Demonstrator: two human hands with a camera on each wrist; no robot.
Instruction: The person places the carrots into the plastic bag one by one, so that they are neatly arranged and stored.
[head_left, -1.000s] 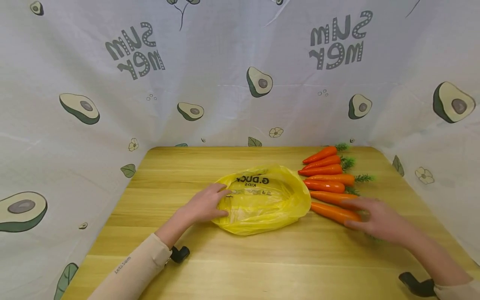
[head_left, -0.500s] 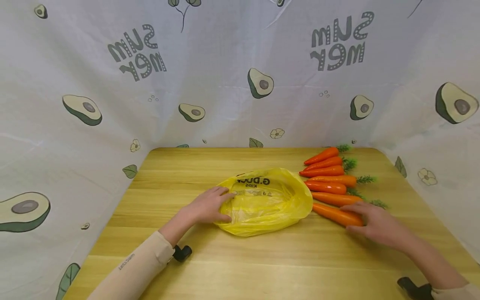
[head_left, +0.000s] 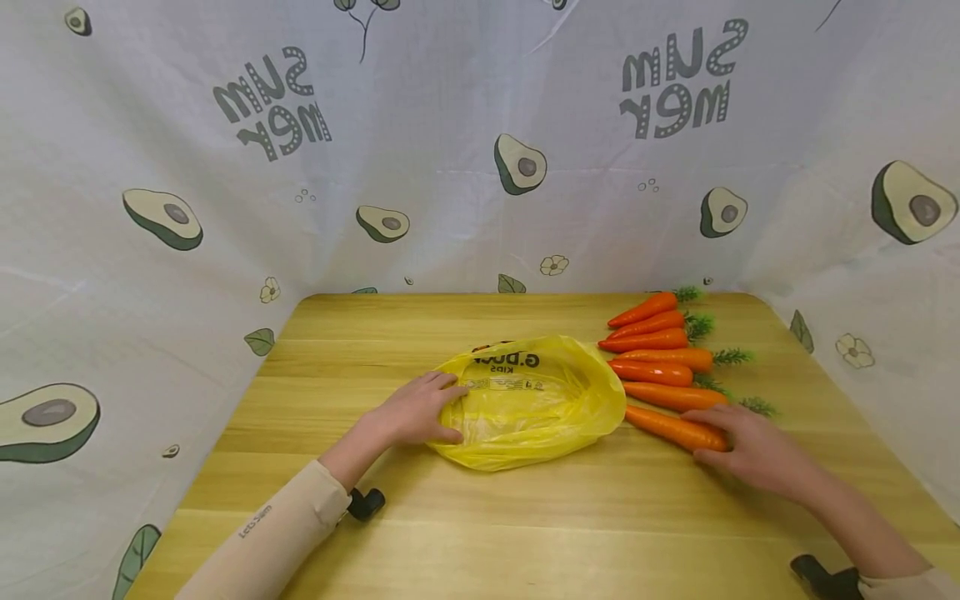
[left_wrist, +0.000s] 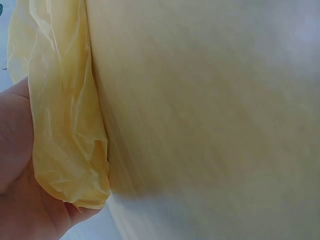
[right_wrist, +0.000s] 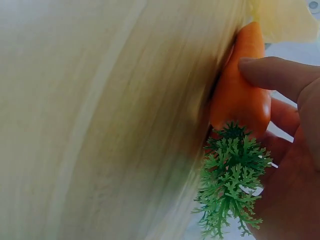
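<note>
A yellow plastic bag [head_left: 517,417] lies on the wooden table with its mouth spread wide. My left hand [head_left: 423,410] holds the bag's left rim, fingertips and thumb hooked over the edge; in the left wrist view the crumpled yellow film [left_wrist: 67,115] covers part of the palm. The nearest orange carrot [head_left: 675,427] points its tip at the bag's right side. Around its thick end my right hand [head_left: 753,450] has thumb and fingers on opposite sides. The right wrist view shows the thumb on this carrot [right_wrist: 242,97] and its leafy green top [right_wrist: 232,175] hanging beside the palm.
Several more carrots [head_left: 656,372] lie in a row behind the gripped one, green tops to the right, some tips close to the bag. A white curtain [head_left: 450,125] printed with avocados surrounds the wooden table [head_left: 480,533] at the back and sides.
My right hand has come down on the nearest carrot and its fingers have settled on both sides. My left hand stays at the bag's rim; the bag and carrots hardly move.
</note>
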